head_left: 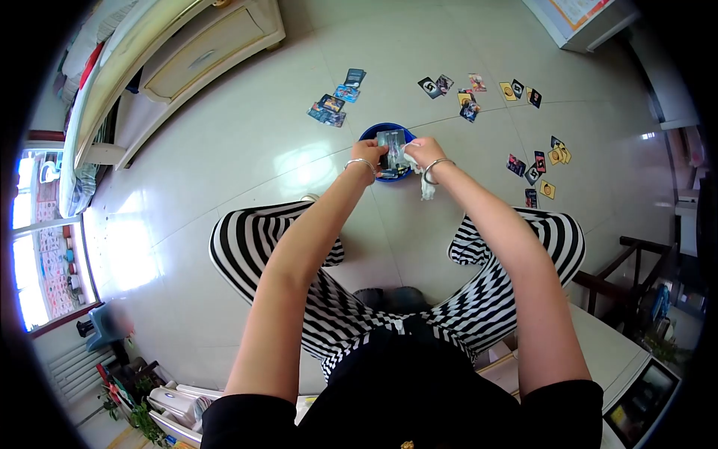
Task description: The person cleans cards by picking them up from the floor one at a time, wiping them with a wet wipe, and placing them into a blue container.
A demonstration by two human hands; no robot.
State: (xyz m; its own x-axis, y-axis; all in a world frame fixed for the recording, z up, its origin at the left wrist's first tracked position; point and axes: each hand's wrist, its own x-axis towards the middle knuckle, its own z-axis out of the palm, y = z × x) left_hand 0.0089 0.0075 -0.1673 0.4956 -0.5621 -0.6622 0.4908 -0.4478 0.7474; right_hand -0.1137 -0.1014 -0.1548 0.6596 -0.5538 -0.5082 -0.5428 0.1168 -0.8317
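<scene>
My left hand (366,153) is closed on the left edge of a dark picture card (391,142), held over a blue basin (384,126). My right hand (425,152) is closed round a crumpled white tissue (427,188), which hangs down below the fingers and touches or nearly touches the card's right side. More cards (390,173) lie inside the basin under my hands; most of them are hidden. The basin stands on the tiled floor between my bent knees.
Cards lie on the floor in groups: blue cards (346,93) ahead left, mixed cards (467,105) ahead right, yellow and dark cards (555,156) further right. A drawer cabinet (202,56) stands at left, a dark wooden stool (624,273) at right.
</scene>
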